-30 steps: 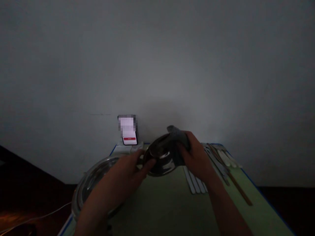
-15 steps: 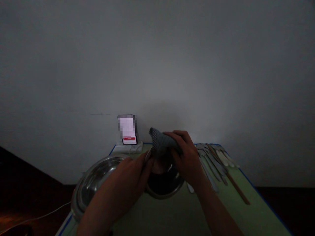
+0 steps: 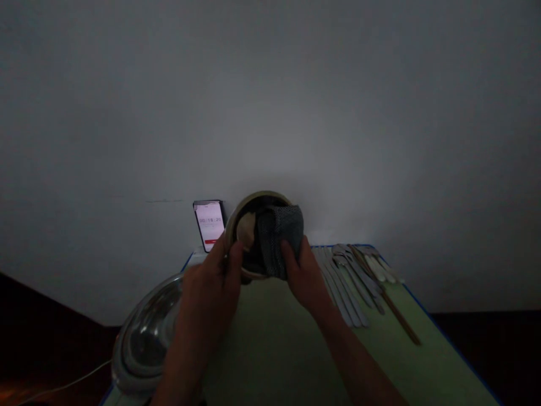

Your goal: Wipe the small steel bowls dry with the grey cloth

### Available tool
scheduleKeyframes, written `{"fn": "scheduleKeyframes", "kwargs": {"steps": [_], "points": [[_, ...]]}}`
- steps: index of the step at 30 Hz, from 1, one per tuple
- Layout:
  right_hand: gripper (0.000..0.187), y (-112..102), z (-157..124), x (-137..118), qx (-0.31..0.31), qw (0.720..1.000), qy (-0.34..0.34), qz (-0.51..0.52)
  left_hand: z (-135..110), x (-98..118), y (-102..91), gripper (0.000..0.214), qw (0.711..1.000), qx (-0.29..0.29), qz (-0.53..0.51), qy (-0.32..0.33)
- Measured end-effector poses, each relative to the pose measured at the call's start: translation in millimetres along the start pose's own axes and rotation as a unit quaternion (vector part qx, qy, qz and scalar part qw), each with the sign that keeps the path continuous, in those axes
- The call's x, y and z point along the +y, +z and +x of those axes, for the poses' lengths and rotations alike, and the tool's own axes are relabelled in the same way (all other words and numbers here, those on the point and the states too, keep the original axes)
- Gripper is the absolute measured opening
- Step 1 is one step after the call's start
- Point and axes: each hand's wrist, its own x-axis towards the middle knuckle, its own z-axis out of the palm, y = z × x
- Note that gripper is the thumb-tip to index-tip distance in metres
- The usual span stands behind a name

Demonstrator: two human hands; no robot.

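Bowl (image 3: 253, 237) tilted, raised | left hand (image 3: 211, 287) grips rim | right hand (image 3: 306, 276) presses cloth (image 3: 281, 239) inside

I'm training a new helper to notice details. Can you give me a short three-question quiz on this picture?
1. Multiple choice: what does the right hand press into the small bowl? A) a grey cloth B) a sponge C) a brush
2. True or false: the cutlery lies on the table, on the right hand's side.
3. Fill in: the left hand grips the small bowl by its ____.
Key: 1 A; 2 true; 3 rim.
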Motion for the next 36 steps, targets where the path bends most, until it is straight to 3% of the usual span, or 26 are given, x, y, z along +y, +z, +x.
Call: {"fn": "scheduleKeyframes", "kwargs": {"steps": [2,5,9,12,15,19,24,26,29,32,34,36], "points": [[0.039,1.5,0.7,1.5,-0.012,0.999,0.013,0.033,0.1,-0.2,6.2,0.046,0.998,-0.009,-0.063,-0.017],[0.035,-11.1,7.7,4.4,-0.010,1.000,-0.007,0.021,1.1,-2.0,5.7,0.052,0.992,-0.074,-0.097,-0.020],[0.026,-38.2,16.2,4.8,-0.047,0.995,-0.059,-0.058,2.7,-7.5,-7.0,0.041,0.990,-0.140,-0.003,0.014],[0.019,-44.9,12.7,-0.9,-0.071,0.986,-0.116,-0.095,-0.3,-11.5,-11.6,0.041,0.979,-0.185,0.086,0.018],[0.018,-39.8,4.2,-9.2,-0.056,0.979,-0.151,-0.125,-5.7,-13.2,-9.1,0.048,0.965,-0.199,0.162,0.054],[0.029,-36.3,-1.7,-18.9,-0.045,0.980,-0.162,-0.109,-9.4,-9.8,-6.6,0.055,0.956,-0.200,0.188,0.099],[0.013,-40.9,3.9,-18.7,0.035,0.974,-0.197,-0.103,-12.2,-3.4,-12.1,0.049,0.967,-0.181,0.141,0.108],[0.010,-35.1,5.1,-14.1,0.062,0.983,-0.164,-0.060,-12.1,-2.5,-12.9,0.048,0.978,-0.156,0.106,0.090],[0.025,-13.9,0.5,-8.8,0.108,0.990,-0.049,0.074,-10.1,-0.6,-7.1,0.043,0.992,-0.091,0.058,0.063],[0.038,9.2,-8.3,-9.6,0.103,0.957,0.062,0.263,-10.4,6.0,8.0,0.039,0.999,0.001,0.006,0.036],[0.043,15.5,-10.8,-10.9,0.073,0.930,0.106,0.343,-12.9,12.0,18.5,0.040,0.999,0.001,-0.033,0.036],[0.045,11.0,-7.7,-9.4,0.052,0.924,0.125,0.359,-15.2,17.0,24.0,0.047,0.997,-0.051,-0.041,0.039]]}}
